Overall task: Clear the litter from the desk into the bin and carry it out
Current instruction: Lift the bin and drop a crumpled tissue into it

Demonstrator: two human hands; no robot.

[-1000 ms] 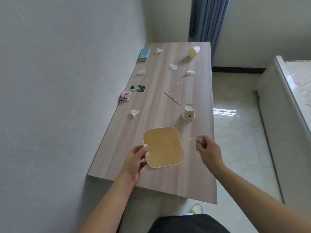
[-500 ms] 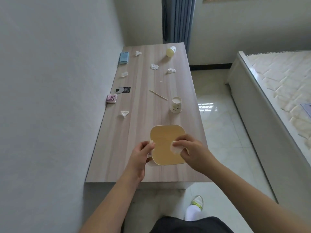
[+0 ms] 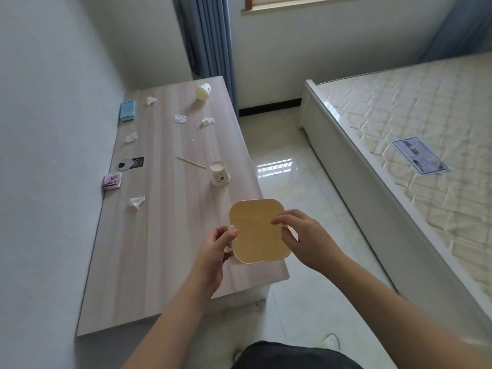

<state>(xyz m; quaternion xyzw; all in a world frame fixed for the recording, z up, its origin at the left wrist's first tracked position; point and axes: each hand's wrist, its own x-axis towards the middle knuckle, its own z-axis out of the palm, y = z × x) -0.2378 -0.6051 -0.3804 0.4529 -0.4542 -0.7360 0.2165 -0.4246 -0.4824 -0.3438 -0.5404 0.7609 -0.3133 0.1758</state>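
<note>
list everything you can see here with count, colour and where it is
bin: 1, yellow-tan, near end of desk
tissue wads: 5, white, scattered over desk
paper cups: 2, white, one upright by right edge, one on its side at far end
stick: 1, wooden, mid desk
blue packet: 1, far left by wall
pink packet: 1, left edge
black card with disc: 1, left side
desk: 1, light wood, along wall
bed: 1, cream mattress, right
curtains: blue, far wall
left hand: holds bin rim
right hand: over bin, fingers loosely curled
</note>
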